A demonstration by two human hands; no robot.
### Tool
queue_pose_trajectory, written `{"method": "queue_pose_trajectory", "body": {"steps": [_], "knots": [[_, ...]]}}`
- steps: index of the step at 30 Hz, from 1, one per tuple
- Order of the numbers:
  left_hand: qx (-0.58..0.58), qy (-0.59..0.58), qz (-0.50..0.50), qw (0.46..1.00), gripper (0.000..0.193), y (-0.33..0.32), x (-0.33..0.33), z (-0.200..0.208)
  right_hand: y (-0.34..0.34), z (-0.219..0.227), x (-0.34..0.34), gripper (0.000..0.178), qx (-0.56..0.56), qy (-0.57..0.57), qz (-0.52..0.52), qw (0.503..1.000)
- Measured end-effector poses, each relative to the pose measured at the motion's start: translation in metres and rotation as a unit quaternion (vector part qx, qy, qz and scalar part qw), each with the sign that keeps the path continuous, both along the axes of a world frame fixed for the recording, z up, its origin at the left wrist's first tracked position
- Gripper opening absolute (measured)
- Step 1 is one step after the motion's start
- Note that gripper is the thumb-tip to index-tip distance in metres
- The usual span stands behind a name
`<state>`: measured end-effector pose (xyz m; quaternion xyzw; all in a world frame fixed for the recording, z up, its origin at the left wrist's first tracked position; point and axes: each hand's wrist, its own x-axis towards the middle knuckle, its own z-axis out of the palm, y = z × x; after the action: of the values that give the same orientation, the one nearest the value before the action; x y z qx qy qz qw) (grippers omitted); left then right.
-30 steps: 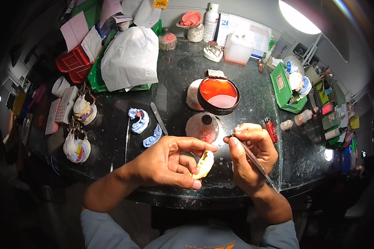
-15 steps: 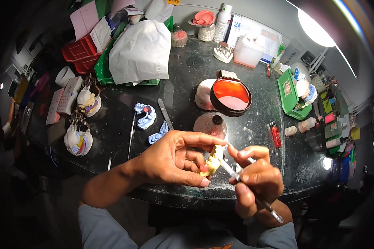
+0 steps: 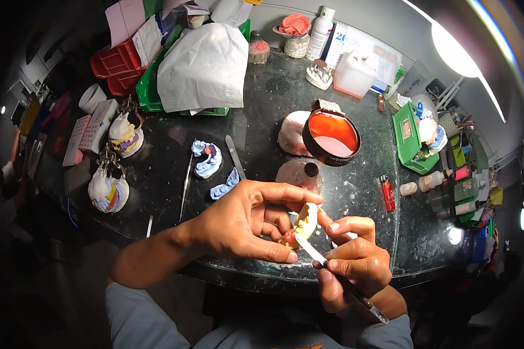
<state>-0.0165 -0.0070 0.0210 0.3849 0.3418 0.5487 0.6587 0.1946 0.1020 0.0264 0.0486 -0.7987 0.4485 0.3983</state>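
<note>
My left hand (image 3: 233, 227) is closed around a yellow dental model (image 3: 307, 221), held between fingertips and thumb above the bench's near edge. A patch of pinkish-red material shows on the model's lower end. In my right hand (image 3: 358, 256) is a knife (image 3: 355, 294) with a dark handle and a flat pale blade. The blade tip touches or nearly touches the model beside the reddish patch; which of the two I cannot tell. My right index finger reaches close to the model's right side. Just beyond my left fingers stands a glass burner jar (image 3: 297, 174) with a dark cap.
Past the jar, a round pan of red wax (image 3: 332, 136) rests near a pale lump. Blue dental casts (image 3: 208, 161), a metal spatula (image 3: 234, 154) and a thin probe (image 3: 186, 186) lie left. Plaster models on articulators (image 3: 109, 189) stand farther left; a red lighter (image 3: 388, 195) lies right.
The knife has swung so its blade lies lower on the model, near the reddish patch. My right hand has shifted slightly down and left. The model has turned slightly in my left hand.
</note>
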Motion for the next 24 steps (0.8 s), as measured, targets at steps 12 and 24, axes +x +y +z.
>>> {"method": "queue_pose_trajectory", "body": {"steps": [12,24], "knots": [[-0.007,-0.001,0.0,1.0,0.084,0.0005,0.0011,0.0005,-0.0013,0.0001,-0.0013,0.029,0.014,0.0,-0.014,1.0],[0.002,0.006,-0.006,1.0,0.082,0.0004,-0.0007,0.001,-0.0022,0.0021,0.0013,0.024,-0.013,-0.005,0.01,1.0]]}}
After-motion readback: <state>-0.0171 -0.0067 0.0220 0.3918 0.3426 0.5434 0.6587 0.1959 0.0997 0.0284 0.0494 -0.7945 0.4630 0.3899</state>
